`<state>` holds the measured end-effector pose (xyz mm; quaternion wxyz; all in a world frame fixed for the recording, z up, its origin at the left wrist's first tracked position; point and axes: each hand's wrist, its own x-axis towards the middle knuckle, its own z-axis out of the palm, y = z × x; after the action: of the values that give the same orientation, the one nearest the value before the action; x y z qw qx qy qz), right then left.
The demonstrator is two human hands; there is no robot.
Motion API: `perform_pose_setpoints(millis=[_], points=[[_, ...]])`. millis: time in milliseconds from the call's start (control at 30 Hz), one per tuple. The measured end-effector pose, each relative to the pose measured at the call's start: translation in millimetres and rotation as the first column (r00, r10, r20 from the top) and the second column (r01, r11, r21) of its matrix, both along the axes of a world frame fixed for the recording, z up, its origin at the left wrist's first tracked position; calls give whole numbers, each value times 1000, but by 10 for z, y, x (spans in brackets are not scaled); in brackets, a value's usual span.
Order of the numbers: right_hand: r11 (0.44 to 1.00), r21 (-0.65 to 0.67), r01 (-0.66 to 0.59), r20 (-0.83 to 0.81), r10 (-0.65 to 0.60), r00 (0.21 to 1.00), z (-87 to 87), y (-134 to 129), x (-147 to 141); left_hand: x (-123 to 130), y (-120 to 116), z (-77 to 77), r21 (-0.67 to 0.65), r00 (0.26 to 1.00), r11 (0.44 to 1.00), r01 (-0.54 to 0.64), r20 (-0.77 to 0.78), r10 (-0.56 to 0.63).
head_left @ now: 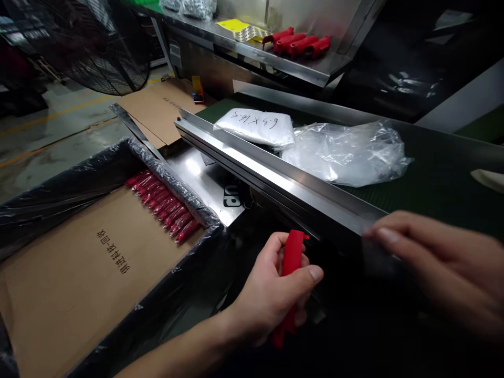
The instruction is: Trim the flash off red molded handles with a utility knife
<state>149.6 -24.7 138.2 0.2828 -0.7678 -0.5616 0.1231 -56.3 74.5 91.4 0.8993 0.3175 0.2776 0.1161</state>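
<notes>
My left hand is wrapped round a long red plastic part, held tilted in front of the conveyor's metal rail. To the right, blurred by motion, my right hand pinches a small clear plastic bag between thumb and fingers. The bag hangs below the fingertips, apart from the red part. Inside the black-lined box at left lies a row of several bagged red parts on a cardboard sheet.
On the green conveyor belt lie a white packet with handwriting and a large clear bag. Several red parts and yellow label sheets rest on the metal shelf above. A large fan stands at back left.
</notes>
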Motion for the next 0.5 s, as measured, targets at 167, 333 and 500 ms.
perform_pose_setpoints(millis=[167, 333, 500], points=[[994, -3, -105, -259, 101, 961, -233, -259, -587, 47, -122, 16, -9, 997, 998, 62, 39, -62], [993, 53, -103, -391, 116, 913, -402, -425, -736, 91, -276, 1, 12, 994, 997, 80, -72, -79], [993, 115, 25, -354, 18, 935, -467, -605, -721, 147, -397, -51, 56, 989, 992, 117, -95, -112]])
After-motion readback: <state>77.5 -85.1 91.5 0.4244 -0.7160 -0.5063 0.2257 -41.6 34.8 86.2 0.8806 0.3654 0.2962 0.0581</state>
